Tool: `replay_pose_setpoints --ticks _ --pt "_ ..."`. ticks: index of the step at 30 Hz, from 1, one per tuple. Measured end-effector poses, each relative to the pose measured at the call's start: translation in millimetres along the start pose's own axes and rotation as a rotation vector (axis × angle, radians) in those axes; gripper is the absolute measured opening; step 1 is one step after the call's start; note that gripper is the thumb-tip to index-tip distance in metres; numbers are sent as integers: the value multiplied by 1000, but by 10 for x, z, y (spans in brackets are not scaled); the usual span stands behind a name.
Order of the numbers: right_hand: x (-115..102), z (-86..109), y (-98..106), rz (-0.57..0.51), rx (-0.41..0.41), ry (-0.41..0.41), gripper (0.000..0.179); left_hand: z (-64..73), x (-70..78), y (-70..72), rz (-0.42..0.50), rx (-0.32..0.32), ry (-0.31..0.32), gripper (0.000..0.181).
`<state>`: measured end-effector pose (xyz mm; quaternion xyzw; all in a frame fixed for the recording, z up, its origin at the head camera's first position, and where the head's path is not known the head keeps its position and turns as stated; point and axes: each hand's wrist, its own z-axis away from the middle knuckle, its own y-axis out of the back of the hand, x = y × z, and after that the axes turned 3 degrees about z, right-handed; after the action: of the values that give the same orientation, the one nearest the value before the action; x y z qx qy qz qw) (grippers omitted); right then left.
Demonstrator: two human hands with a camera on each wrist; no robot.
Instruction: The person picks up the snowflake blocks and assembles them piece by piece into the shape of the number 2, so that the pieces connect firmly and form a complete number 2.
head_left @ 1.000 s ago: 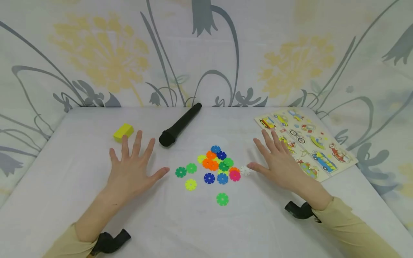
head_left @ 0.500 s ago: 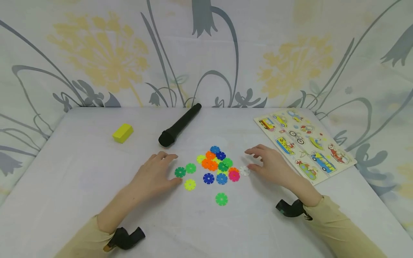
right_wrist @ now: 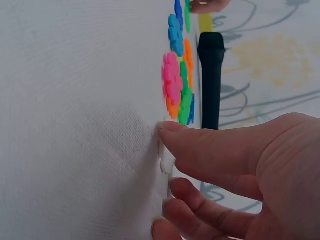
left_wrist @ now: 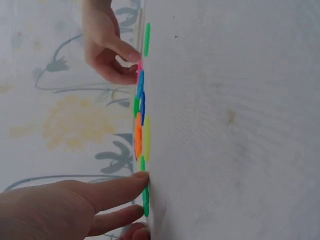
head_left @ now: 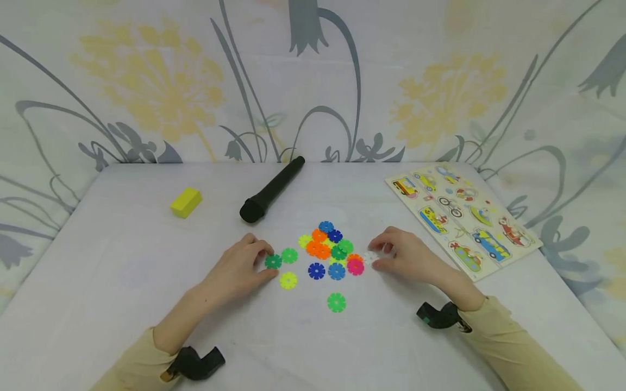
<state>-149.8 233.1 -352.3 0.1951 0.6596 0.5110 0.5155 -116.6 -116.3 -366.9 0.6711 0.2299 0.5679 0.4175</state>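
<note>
On the white cloth, several colourful notched interlocking discs (head_left: pixel 316 271) lie flat, some overlapping in a loose pile. At the left of them, my left hand (head_left: pixel 235 270) has thumb and fingertips at opposite edges of a dark green disc (head_left: pixel 273 262). That hand's thumb and forefinger also bracket the green disc (left_wrist: pixel 146 199) in the left wrist view. My right hand (head_left: pixel 413 254) curls thumb and forefinger around a white disc (head_left: pixel 369 257) beside the pink one (head_left: pixel 355 265). Part of the white disc (right_wrist: pixel 167 164) shows between them in the right wrist view.
A black microphone (head_left: pixel 271 190) lies behind the discs. Farther left is a yellow block (head_left: pixel 186 202). A wooden picture puzzle board (head_left: pixel 455 209) lies at the back right, behind my right hand. A patterned fabric backdrop (head_left: pixel 313 81) rises at the table's far edge.
Both hands, spread above the table a second ago, came down and inward. Their fingers bent and closed in at the dark green disc on the left and the white disc on the right.
</note>
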Motion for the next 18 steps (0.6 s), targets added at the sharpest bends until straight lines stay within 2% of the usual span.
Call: replay_pose_setpoints --ticks 8,18 --pt "26 -14 -25 -20 -10 9 22 8 -3 -25 52 -11 37 25" --pt "49 -23 -44 -16 -14 28 23 27 14 -15 59 -15 47 25"
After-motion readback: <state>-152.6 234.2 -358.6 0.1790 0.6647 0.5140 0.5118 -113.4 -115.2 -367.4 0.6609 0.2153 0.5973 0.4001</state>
